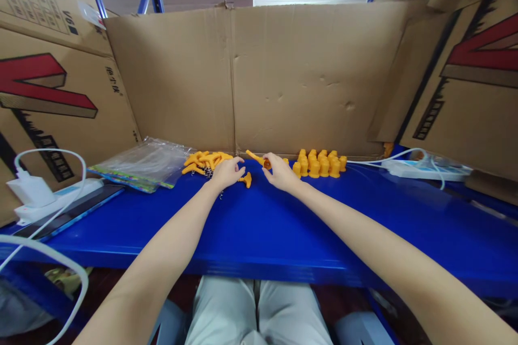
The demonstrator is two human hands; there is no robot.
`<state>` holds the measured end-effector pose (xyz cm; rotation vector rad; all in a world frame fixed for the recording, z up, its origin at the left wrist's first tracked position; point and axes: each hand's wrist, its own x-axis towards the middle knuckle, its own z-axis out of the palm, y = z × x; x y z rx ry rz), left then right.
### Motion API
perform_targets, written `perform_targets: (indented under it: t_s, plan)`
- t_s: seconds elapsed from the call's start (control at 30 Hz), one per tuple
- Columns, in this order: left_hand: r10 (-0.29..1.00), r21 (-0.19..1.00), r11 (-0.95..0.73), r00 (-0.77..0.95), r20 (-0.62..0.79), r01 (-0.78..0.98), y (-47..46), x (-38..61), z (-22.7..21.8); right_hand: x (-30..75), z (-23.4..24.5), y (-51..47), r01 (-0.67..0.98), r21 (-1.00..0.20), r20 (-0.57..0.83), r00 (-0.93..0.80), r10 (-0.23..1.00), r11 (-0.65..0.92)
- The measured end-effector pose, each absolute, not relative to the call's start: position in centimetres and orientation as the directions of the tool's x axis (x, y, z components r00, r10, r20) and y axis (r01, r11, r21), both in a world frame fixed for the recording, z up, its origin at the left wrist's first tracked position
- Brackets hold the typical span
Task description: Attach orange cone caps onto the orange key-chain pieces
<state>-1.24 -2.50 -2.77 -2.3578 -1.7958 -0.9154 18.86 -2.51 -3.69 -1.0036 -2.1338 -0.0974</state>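
My left hand rests on the blue shelf beside a pile of orange T-shaped plastic parts, fingers curled over small metal pieces; what it grips is hidden. One orange part lies just right of that hand. My right hand is pinched on an orange stick-shaped part, held slightly above the shelf and pointing left and up. Behind the right hand stands a tight group of upright orange cap-shaped parts.
Cardboard walls close off the back and both sides. A clear plastic bag lies at the left. A white power strip with charger sits far left, another power strip far right. My knees show under the shelf.
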Motion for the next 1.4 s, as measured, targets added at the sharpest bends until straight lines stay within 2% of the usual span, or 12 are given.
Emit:
perform_targets:
  t_s: [0.1, 0.2, 0.33, 0.47, 0.6, 0.83, 1.03, 1.4]
  plan:
    - [0.864, 0.318, -0.344, 0.166, 0.475, 0.884, -2.3, -1.2, -2.9, 18.3, -3.5, -2.4, 0.811, -0.007, 0.530, -0.492, 0.691, 0.584]
    - [0.859, 0.323, -0.361, 0.177, 0.481, 0.875, -2.1, -1.2, -3.1, 18.1, -3.3, -1.8, 0.851, 0.180, 0.451, -0.517, 0.727, 0.494]
    - [0.855, 0.328, -0.379, 0.192, 0.483, 0.865, -1.9, -1.3, -3.2, 18.0, -3.1, -0.9, 0.846, 0.299, 0.350, -0.527, 0.775, 0.441]
    - [0.856, 0.321, -0.394, 0.217, 0.469, 0.861, -1.8, -1.3, -3.2, 17.6, -2.8, -0.5, 0.868, 0.306, 0.227, -0.465, 0.856, 0.391]
    - [0.865, 0.326, -0.393, 0.226, 0.447, 0.860, -1.8, -1.3, -3.2, 17.6, -2.6, 0.1, 0.877, 0.291, 0.165, -0.440, 0.883, 0.382]
    - [0.867, 0.322, -0.405, 0.247, 0.433, 0.856, -1.8, -1.4, -3.3, 18.5, -3.2, 1.1, 0.923, 0.257, 0.141, -0.330, 0.933, 0.288]
    - [0.866, 0.327, -0.414, 0.258, 0.428, 0.850, -1.9, -1.3, -3.3, 20.9, -3.3, 1.3, 0.937, 0.287, 0.111, -0.239, 0.965, 0.199]
    - [0.872, 0.317, -0.415, 0.274, 0.405, 0.852, -1.9, -1.2, -3.3, 22.6, -3.4, 2.2, 0.945, 0.293, 0.079, -0.179, 0.981, 0.149]
